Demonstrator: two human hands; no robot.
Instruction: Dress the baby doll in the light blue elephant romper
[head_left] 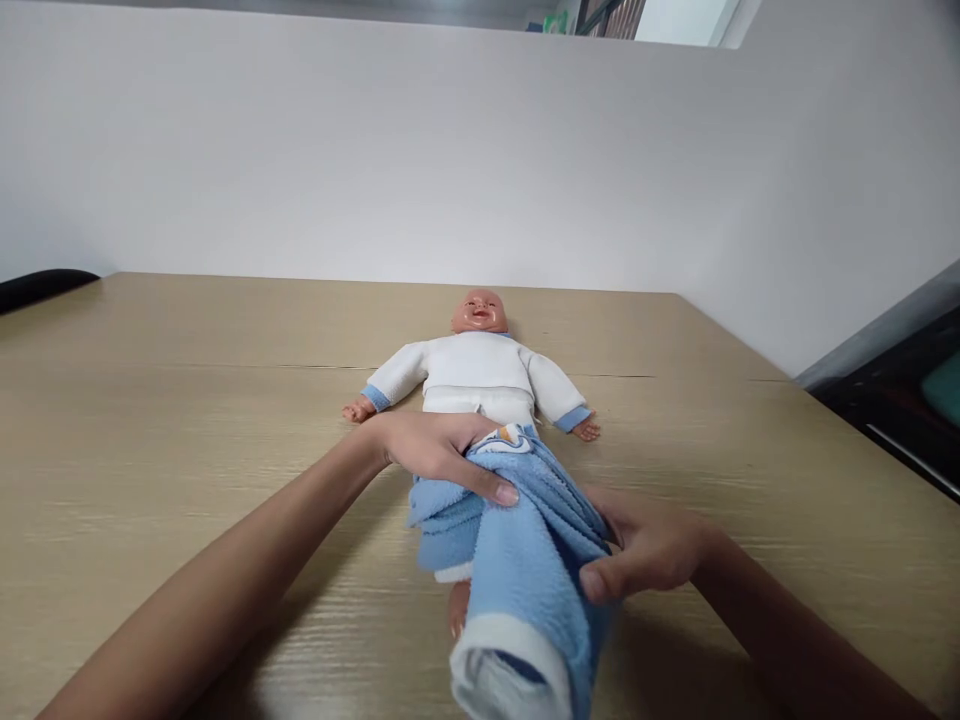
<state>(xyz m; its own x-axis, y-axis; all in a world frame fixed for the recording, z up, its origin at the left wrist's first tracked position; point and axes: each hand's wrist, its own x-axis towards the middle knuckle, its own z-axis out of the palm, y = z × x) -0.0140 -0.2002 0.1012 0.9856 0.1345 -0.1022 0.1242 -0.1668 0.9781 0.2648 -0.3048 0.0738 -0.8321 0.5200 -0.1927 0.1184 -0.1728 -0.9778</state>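
A baby doll (480, 360) in a white top with blue cuffs lies on its back, head toward the far side of the table. Light blue terry pants (517, 560) with white leg hems cover its lower body. One pant leg is bunched up, with part of the doll's foot (459, 607) showing below it. The other leg is raised toward me, and its open hem faces the camera. My left hand (446, 455) grips the cloth near the waist, thumb on top. Lower down, my right hand (645, 545) holds the pants' right side; its fingers are partly hidden behind the cloth.
The wooden table (187, 420) extends around the doll, with a seam running across it. A white wall (375, 150) rises behind. A black object (892, 400) stands beyond the right edge, and a dark curved shape (45, 288) shows at the far left.
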